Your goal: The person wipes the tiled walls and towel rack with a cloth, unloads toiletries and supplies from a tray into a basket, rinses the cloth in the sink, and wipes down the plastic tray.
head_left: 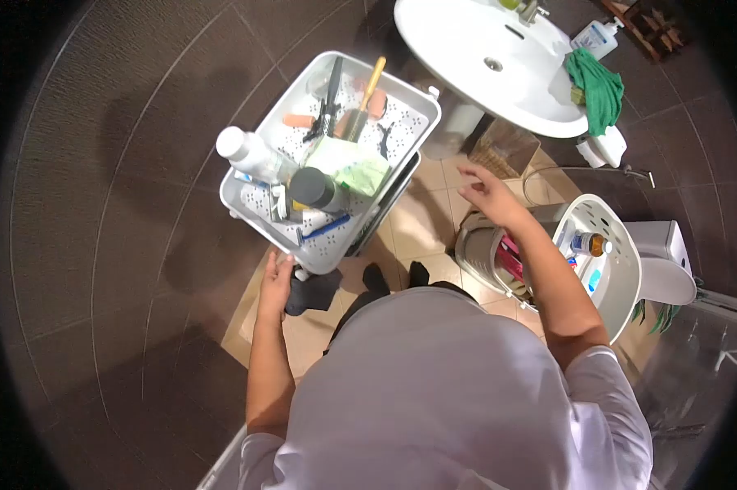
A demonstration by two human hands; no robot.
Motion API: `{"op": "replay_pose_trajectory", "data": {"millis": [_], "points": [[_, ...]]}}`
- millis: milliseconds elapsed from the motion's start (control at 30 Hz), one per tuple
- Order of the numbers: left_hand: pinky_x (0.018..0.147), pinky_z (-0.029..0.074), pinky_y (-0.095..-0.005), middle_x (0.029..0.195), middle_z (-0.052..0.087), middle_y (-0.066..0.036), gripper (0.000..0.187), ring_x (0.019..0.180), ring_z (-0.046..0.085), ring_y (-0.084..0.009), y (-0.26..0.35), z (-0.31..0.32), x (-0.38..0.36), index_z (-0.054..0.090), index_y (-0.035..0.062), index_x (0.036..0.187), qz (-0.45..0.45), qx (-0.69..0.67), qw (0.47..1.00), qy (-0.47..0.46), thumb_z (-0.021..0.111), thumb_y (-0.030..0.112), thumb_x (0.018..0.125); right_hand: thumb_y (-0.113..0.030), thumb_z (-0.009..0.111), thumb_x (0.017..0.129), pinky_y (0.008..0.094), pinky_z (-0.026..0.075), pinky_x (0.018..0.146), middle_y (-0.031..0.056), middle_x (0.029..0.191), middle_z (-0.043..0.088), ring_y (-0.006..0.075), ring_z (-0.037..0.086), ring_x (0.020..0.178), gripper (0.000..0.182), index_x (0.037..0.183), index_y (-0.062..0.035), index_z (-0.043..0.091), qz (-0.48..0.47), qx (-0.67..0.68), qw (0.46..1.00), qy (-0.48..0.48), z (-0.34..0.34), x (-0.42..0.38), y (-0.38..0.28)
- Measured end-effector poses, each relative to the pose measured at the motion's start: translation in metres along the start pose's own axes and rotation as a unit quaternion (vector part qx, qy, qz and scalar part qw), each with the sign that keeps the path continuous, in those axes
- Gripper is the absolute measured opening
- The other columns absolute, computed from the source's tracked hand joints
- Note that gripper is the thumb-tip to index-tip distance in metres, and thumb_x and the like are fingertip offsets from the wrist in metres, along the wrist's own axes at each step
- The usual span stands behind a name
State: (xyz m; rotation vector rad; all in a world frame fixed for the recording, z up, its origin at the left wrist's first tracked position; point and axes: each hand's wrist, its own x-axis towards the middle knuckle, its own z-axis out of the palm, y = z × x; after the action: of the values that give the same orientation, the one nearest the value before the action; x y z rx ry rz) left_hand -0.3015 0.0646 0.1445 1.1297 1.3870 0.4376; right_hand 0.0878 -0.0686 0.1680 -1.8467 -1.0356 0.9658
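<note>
My left hand (277, 276) holds a dark cloth (313, 292) just below the near corner of a white perforated cart tray (413, 106). The tray carries a white bottle (250, 155), a dark-capped jar (313, 188), a green packet (354, 167), a wooden-handled brush (367, 96) and a blue toothbrush (326, 229). My right hand (487, 193) hovers with fingers spread above the floor, to the right of the tray and over a white basket (476, 245); it holds nothing.
A white sink (466, 33) sits at the top, with a green towel (595, 86) on its rim and a soap bottle (597, 37) behind. A second white basket (617, 269) at right holds small bottles. Dark tiled walls close in on the left.
</note>
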Motion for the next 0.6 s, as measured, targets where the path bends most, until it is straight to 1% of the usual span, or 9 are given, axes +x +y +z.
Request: {"op": "replay_pose_trajectory", "data": {"millis": [100, 233, 300, 333, 367, 433, 467, 533, 600], "points": [[0.083, 0.038, -0.0255, 0.102, 0.058, -0.009, 0.059, 0.095, 0.052, -0.015, 0.011, 0.007, 0.008, 0.027, 0.0021, 0.133, -0.018, 0.031, 0.998, -0.045, 0.053, 0.025, 0.086, -0.022, 0.06, 0.078, 0.031, 0.045, 0.079, 0.0174, 0.119, 0.048, 0.0231, 0.057, 0.089, 0.05, 0.122, -0.0037, 0.043, 0.014, -0.011, 0.996, 0.092, 0.012, 0.044, -0.008], [0.081, 0.04, -0.0291, 0.105, 0.057, -0.01, 0.058, 0.096, 0.052, -0.0165, 0.038, 0.017, -0.007, 0.024, 0.0093, 0.135, -0.058, 0.078, 0.995, -0.029, 0.052, 0.021, 0.086, -0.024, 0.062, 0.077, 0.0328, 0.045, 0.081, 0.0198, 0.12, 0.047, 0.0253, 0.057, 0.092, 0.056, 0.123, -0.0019, 0.04, 0.031, -0.063, 0.989, 0.13, 0.026, 0.072, -0.023], [0.08, 0.041, -0.0298, 0.109, 0.055, -0.011, 0.058, 0.096, 0.052, -0.0172, 0.018, 0.008, 0.006, 0.023, 0.0111, 0.135, -0.02, 0.05, 0.997, -0.052, 0.051, 0.019, 0.086, -0.026, 0.062, 0.076, 0.0341, 0.044, 0.083, 0.0215, 0.121, 0.046, 0.0282, 0.056, 0.095, 0.062, 0.126, -0.0006, 0.035, 0.036, -0.05, 0.988, 0.142, 0.037, 0.081, -0.018], [0.08, 0.041, -0.0296, 0.111, 0.053, -0.011, 0.057, 0.097, 0.052, -0.0175, 0.017, 0.007, 0.007, 0.024, 0.0106, 0.135, -0.006, 0.04, 0.997, -0.073, 0.051, 0.019, 0.085, -0.026, 0.062, 0.077, 0.0336, 0.046, 0.079, 0.0208, 0.117, 0.048, 0.0258, 0.059, 0.085, 0.067, 0.129, -0.0006, 0.03, 0.016, -0.092, 0.981, 0.169, 0.045, 0.092, 0.0], [0.081, 0.041, -0.0294, 0.114, 0.052, -0.012, 0.056, 0.097, 0.052, -0.0177, 0.015, 0.005, 0.008, 0.025, 0.0101, 0.135, 0.007, 0.03, 0.995, -0.092, 0.05, 0.018, 0.085, -0.026, 0.062, 0.077, 0.0336, 0.046, 0.079, 0.0208, 0.117, 0.048, 0.0258, 0.059, 0.085, 0.067, 0.129, -0.0006, 0.03, 0.013, -0.093, 0.981, 0.168, 0.047, 0.094, -0.005], [0.081, 0.041, -0.0292, 0.116, 0.05, -0.013, 0.054, 0.099, 0.051, -0.0181, 0.004, 0.003, 0.014, 0.029, 0.0096, 0.134, 0.032, 0.075, 0.995, -0.057, 0.05, 0.018, 0.085, -0.026, 0.061, 0.078, 0.033, 0.048, 0.073, 0.0183, 0.114, 0.049, 0.0214, 0.06, 0.075, 0.068, 0.13, -0.0009, 0.027, 0.092, 0.116, 0.973, 0.178, 0.054, 0.095, -0.023], [0.081, 0.041, -0.0287, 0.116, 0.05, -0.013, 0.053, 0.099, 0.051, -0.0179, 0.006, 0.005, 0.012, 0.03, 0.0094, 0.133, 0.028, 0.052, 0.997, -0.056, 0.05, 0.017, 0.085, -0.025, 0.061, 0.078, 0.0306, 0.05, 0.059, 0.0157, 0.103, 0.054, 0.0173, 0.059, 0.062, 0.067, 0.131, -0.0031, 0.025, 0.078, 0.136, 0.965, 0.21, 0.057, 0.102, -0.023], [0.076, 0.043, -0.0271, 0.108, 0.055, -0.011, 0.053, 0.091, 0.054, -0.0158, 0.01, 0.011, 0.008, 0.031, 0.0093, 0.133, 0.0, -0.026, 0.999, -0.046, 0.051, 0.015, 0.085, -0.024, 0.06, 0.078, 0.0291, 0.049, 0.053, 0.015, 0.097, 0.056, 0.0168, 0.058, 0.059, 0.067, 0.131, -0.0047, 0.025, 0.095, 0.139, 0.97, 0.174, 0.046, 0.116, -0.021], [0.072, 0.043, -0.0266, 0.101, 0.057, -0.009, 0.054, 0.084, 0.054, -0.0143, 0.012, 0.01, 0.007, 0.03, 0.0098, 0.134, -0.044, 0.006, 0.999, -0.024, 0.052, 0.015, 0.085, -0.017, 0.058, 0.077, 0.0256, 0.046, 0.041, 0.013, 0.082, 0.059, 0.0148, 0.056, 0.051, 0.065, 0.132, -0.009, 0.025, 0.122, 0.132, 0.975, 0.127, 0.034, 0.127, -0.026]]}}
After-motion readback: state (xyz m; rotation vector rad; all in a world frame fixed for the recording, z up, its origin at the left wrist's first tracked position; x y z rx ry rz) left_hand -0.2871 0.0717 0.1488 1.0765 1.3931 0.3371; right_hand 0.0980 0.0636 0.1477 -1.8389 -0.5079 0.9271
